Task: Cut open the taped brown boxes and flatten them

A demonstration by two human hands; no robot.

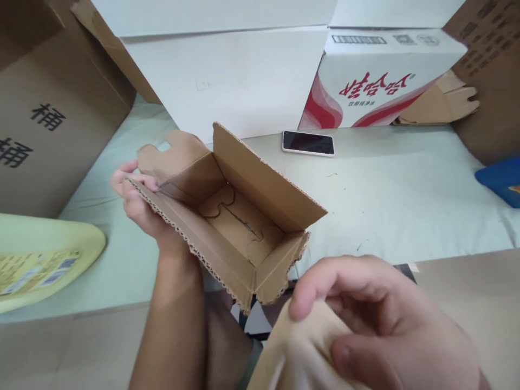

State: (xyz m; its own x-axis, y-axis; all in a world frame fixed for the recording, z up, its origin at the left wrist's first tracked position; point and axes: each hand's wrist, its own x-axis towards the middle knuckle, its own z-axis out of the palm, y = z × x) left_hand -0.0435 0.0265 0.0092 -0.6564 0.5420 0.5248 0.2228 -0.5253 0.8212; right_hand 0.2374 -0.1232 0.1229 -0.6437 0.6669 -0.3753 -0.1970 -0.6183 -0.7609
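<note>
An open cardboard box (239, 227) hangs tilted in the middle of the head view. Its flaps stand up, and interlocked bottom flaps show inside. My left hand (140, 200) is closed on the box's left edge, fingers over the side flap and the palm outside. At the lower right, my right hand (377, 319) pinches a beige, creased, smooth-looking sheet (300, 346) between thumb and fingers. The lower part of that sheet is cut off by the frame, and its material is unclear. A small gap separates my right hand from the box's near corner.
A phone (309, 143) lies on the pale green cloth (377, 189). White cartons (244, 81) stand behind, with a red-marked carton (365, 81) to the right. A large brown carton (52, 108) and a yellow-green bottle (49, 260) are left. Folded cardboard (439, 103) and a blue object (501, 181) sit right.
</note>
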